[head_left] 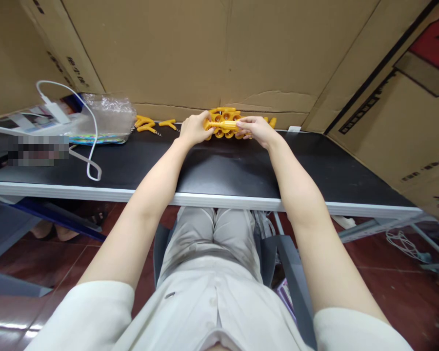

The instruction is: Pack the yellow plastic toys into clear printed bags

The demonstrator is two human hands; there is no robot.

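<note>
At the far edge of the black table (223, 170), my left hand (193, 129) and my right hand (255, 129) are both closed on one yellow plastic piece (225, 125), a short tube held level between them. Just behind it lies a pile of similar yellow plastic parts (225, 116), against the cardboard wall. Two or three loose yellow Y-shaped parts (146, 124) lie on the table to the left of my left hand.
A clear plastic bag (108, 117) sits at the back left, with a white charger and cable (89, 146) looping over the table. Papers (29, 122) lie at the far left. Cardboard sheets (205, 48) wall in the back and right. Another person's feet (54, 231) show under the table.
</note>
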